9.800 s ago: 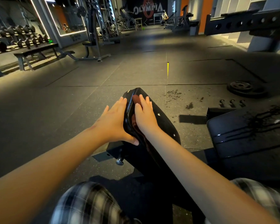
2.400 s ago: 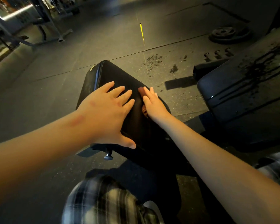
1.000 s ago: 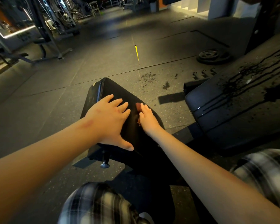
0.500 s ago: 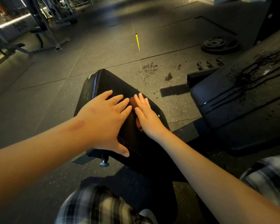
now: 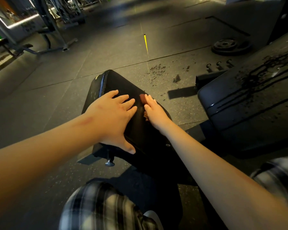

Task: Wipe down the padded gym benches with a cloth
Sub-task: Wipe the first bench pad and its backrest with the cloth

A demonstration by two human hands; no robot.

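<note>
With left hand [image 5: 113,117] spread flat, bracing the tilted black padded vinyl bench [image 5: 116,82], and right hand [image 5: 154,112] pressing straight-fingered on a small reddish-brown cloth [image 5: 142,99] at its right edge, seems mid-wipe on this pad, leaving the wet-streaked second black bench [image 5: 239,100] at right probably undone.
</note>
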